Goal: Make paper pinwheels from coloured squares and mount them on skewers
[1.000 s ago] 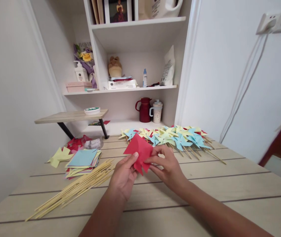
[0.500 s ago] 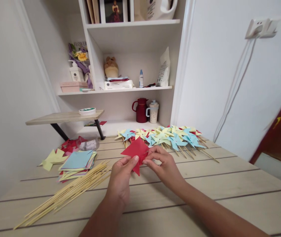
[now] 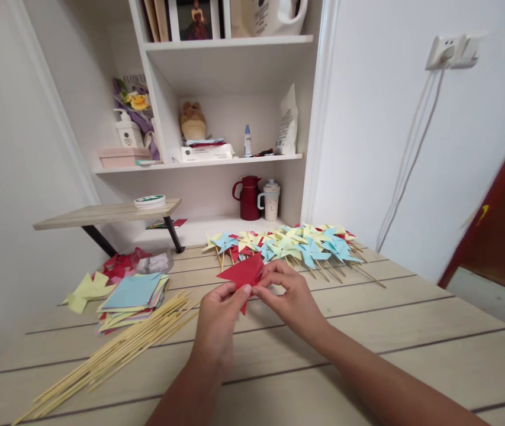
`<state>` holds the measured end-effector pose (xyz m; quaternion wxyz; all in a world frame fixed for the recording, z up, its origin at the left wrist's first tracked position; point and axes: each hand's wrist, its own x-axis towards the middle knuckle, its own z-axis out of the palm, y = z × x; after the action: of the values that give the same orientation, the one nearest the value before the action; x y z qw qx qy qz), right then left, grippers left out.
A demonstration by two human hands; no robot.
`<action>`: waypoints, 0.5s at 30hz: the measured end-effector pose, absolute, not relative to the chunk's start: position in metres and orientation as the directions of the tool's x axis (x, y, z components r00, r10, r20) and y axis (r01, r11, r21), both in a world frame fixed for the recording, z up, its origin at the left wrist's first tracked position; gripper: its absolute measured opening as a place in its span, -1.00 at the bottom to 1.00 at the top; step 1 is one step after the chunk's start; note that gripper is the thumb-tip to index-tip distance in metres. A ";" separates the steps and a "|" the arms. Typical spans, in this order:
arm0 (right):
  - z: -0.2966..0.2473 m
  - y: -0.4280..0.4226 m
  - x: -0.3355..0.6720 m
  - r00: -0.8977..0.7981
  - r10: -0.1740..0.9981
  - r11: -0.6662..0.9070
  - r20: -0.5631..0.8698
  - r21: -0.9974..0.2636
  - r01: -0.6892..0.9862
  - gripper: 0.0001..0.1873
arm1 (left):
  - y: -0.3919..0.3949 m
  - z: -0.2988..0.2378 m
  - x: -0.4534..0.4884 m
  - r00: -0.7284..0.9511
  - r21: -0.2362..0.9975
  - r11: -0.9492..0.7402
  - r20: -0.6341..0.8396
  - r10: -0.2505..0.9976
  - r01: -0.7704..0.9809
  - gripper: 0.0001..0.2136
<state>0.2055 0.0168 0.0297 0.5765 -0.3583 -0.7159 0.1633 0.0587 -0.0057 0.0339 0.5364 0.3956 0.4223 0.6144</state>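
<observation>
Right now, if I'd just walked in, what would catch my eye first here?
Probably the bright red paper held up in the middle of the view by the person's left fingers and right fingers. Just beyond it, a crowd of blue, yellow and red pinwheels spreads across the table. To the left, pale thin sticks lie in a slanting bundle beside a colorful paper stack.
</observation>
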 end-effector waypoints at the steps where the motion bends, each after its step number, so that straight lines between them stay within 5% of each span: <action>1: 0.030 0.017 0.205 -0.079 0.704 0.686 0.706 -0.648 0.330 -0.86 | -0.006 0.034 0.059 -0.116 0.950 -0.073 0.039 0.993 -0.305 -0.73; 11: 0.031 0.016 0.206 -0.070 0.691 0.684 0.719 -0.620 0.385 -0.96 | -0.002 0.035 0.059 -0.255 0.968 -0.079 0.016 0.967 -0.237 -0.78; 15: 0.034 0.017 0.210 -0.015 0.647 0.684 0.762 -0.573 0.451 -0.58 | 0.003 0.034 0.053 -0.301 0.986 -0.154 0.128 0.945 -0.062 -0.83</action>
<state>0.2104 0.0168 0.0335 0.5848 -0.3882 -0.7073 0.0840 0.0530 0.0029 0.0341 0.4034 0.4325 0.5102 0.6244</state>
